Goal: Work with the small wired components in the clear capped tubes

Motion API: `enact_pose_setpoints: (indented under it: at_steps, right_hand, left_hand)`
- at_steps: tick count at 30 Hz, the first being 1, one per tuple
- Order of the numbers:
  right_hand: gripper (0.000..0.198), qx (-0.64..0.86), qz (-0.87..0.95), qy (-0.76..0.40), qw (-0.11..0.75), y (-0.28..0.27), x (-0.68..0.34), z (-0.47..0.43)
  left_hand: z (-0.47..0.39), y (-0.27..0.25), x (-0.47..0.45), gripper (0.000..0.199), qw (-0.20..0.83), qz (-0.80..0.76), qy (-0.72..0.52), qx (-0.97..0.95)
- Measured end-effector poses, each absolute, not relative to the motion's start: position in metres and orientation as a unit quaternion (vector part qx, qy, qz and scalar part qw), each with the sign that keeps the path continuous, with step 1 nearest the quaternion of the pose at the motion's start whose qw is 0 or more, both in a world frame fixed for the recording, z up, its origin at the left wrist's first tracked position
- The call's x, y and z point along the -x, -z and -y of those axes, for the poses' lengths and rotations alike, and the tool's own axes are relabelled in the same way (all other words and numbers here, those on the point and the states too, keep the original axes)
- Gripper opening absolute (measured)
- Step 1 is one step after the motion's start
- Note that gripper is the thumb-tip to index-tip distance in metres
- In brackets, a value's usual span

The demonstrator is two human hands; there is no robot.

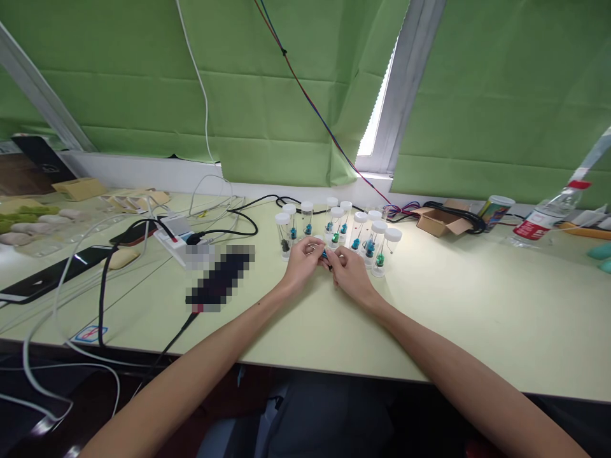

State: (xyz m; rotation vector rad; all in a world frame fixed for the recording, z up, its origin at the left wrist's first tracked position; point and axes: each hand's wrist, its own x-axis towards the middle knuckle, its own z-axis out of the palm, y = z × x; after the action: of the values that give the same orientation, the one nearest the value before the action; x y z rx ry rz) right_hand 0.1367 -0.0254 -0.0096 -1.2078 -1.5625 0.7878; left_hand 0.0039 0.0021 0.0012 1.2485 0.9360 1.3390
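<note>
My left hand (301, 264) and my right hand (352, 272) meet over the table, fingertips pinched close together. Between them shows a small blue piece (325, 254) with a dark end; its exact kind is too small to make out. Thin wire seems to loop near the left fingertips. Just beyond the hands stand several clear plastic vials with white caps (282, 219), upright in a loose cluster. Inside them sit small blue or green pieces (380, 260) on thin stems. Both hands partly hide the nearest vials.
Left of my arms lie a pixelated dark device (222, 278), a white power strip (174, 240) and tangled cables. To the right stand an open cardboard box (442, 222), a printed can (496, 213) and a plastic bottle (537, 222). Green blinds (286, 108) cover the wall behind.
</note>
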Motion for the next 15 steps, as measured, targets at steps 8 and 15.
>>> enact_pose_setpoints:
  at_steps: [8,15]
  right_hand:
    - [0.039,0.52,0.603,-0.28,0.536,0.007,-0.1385,0.0249]
    - [0.039,0.519,0.573,-0.251,0.583,0.0063,-0.1397,0.0236]
  left_hand:
    - [0.0011,-0.0033,-0.0062,0.035,0.514,-0.364,-0.559,-0.539]
    - [0.0013,-0.0052,-0.005,0.039,0.48,-0.372,-0.586,-0.537]
